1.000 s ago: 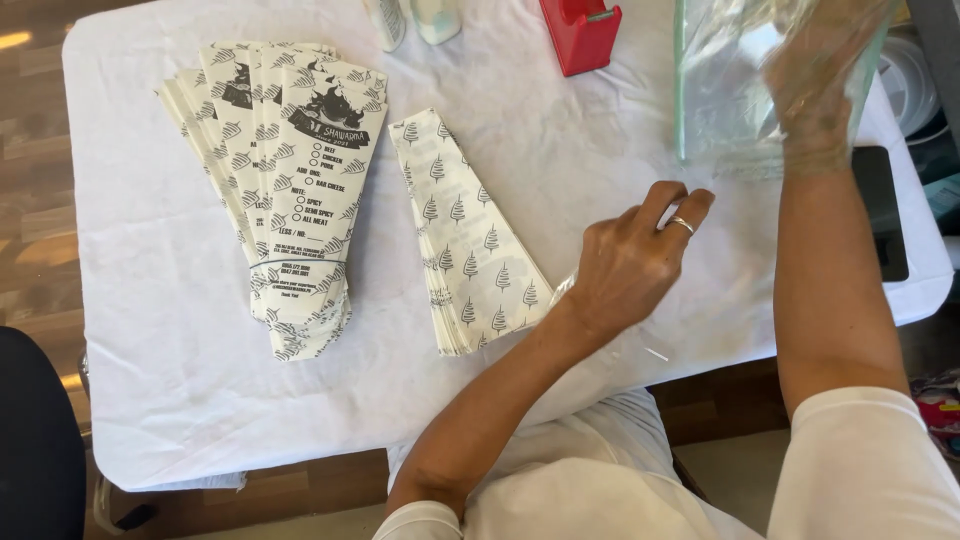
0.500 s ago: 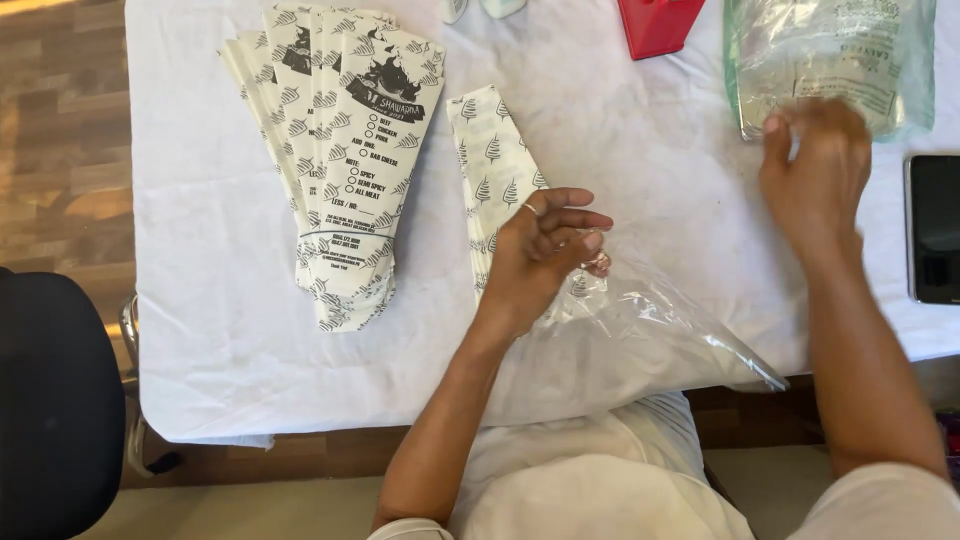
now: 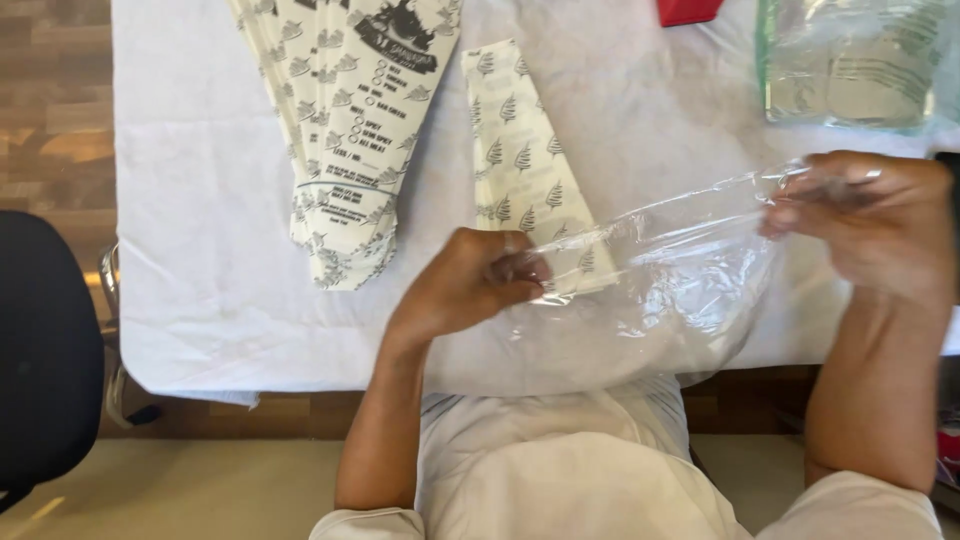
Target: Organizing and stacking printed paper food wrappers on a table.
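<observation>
Holding a clear plastic bag [image 3: 660, 270] stretched between both hands, you are keeping it above the near edge of the table [image 3: 200, 300], over the white cloth and partly over your lap. By the look of it the film is very light, thin and limp: it is sagging in a belly between the two grips and wrinkling wherever it is bunching. It is likely slippery against itself, and the two layers are probably clinging, so the upper edge is the sensible place to take hold, pinching close to the rim rather than the slack middle. It would tear or stretch under a hard pull, so a light pinch seems enough.

Your left hand [image 3: 470, 285] is curling almost closed, fingertips gathered against the thumb and pinching the left end of the bag's edge. Your right hand [image 3: 870, 225] is also nearly closed, fingers folded over the right end of the same edge, the film passing under the fingertips; the exact thumb contact is hidden.

Beyond the bag, a narrow stack of leaf-printed paper sleeves [image 3: 520, 160] is lying flat on the cloth, its near end showing through the film. A fanned stack of printed paper cones [image 3: 350, 130] is lying further left, well apart from both hands. A pile of clear bags [image 3: 850, 60] is sitting at the far right, and a red object [image 3: 685, 10] is showing at the top edge
</observation>
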